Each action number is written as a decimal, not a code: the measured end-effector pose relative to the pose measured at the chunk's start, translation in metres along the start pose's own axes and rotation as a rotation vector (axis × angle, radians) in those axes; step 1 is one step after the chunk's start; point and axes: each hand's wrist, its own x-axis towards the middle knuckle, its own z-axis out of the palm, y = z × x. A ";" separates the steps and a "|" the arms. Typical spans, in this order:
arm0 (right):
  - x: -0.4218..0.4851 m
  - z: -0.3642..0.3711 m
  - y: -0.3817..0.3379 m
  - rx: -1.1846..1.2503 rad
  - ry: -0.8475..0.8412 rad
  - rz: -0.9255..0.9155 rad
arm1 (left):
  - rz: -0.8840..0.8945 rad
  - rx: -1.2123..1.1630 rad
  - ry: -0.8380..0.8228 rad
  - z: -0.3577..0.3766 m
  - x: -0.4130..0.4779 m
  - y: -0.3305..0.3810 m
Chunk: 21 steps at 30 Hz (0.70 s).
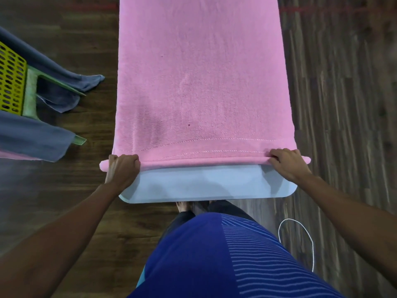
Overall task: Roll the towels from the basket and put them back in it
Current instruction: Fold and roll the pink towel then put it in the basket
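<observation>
Hands grip: your left hand (122, 166) and right hand (286, 163) pinch the pink towel (202, 82)'s near hem; keep the first turn tight and even.

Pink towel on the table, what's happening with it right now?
A person stands at the near end of the pale blue table, starting to roll the pink fleece towel spread along it. The left grip and right grip each curl round a near corner, with only the first narrow turn made. The yellow perforated plastic basket, draped with grey-blue towels, sits at the left.
</observation>
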 end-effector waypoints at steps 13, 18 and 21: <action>-0.016 0.034 -0.005 -0.089 0.326 -0.137 | 0.111 -0.063 0.260 0.030 -0.034 -0.002; -0.008 0.022 -0.007 -0.042 0.333 -0.089 | 0.098 -0.037 0.249 0.020 -0.023 0.000; -0.002 0.014 -0.011 -0.025 0.288 -0.052 | 0.079 -0.065 0.209 0.011 -0.012 0.003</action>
